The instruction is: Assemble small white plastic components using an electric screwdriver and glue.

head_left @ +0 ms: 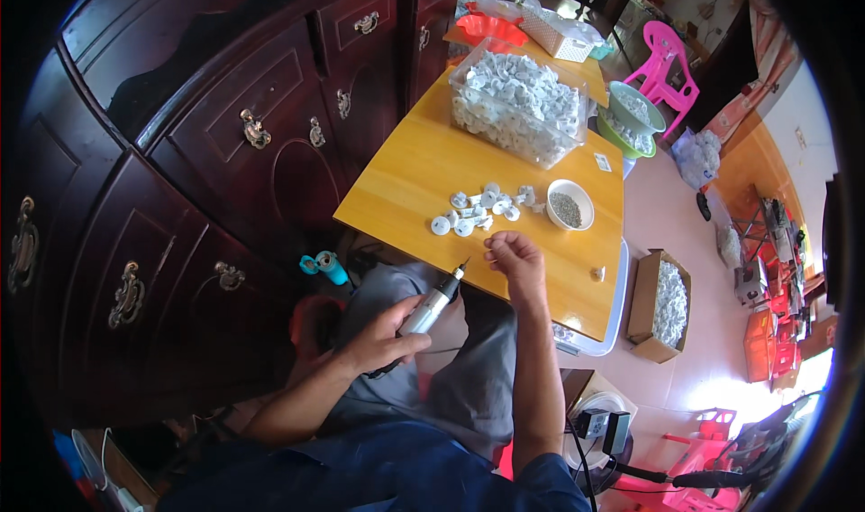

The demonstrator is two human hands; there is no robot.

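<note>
My left hand [380, 341] is wrapped round a silver and black electric screwdriver [431, 310]. Its thin bit points up and away, just short of the near edge of the wooden table [396, 180]. Close to the right of that tip, my right hand [521, 264] is closed in a pinch over the table edge; whatever its fingertips hold is too small to make out. Beyond it lies a loose group of small white plastic parts [465, 227] with round heads. A white bowl [587, 196] of tiny grey metal pieces, which look like screws, stands right of the group.
A clear bin [514, 140] heaped with white parts takes up the table's far end. One loose part [598, 274] lies near the right edge. Dark wooden cabinets [270, 142] line the left. On the floor at right stands a cardboard box [642, 318] of white parts.
</note>
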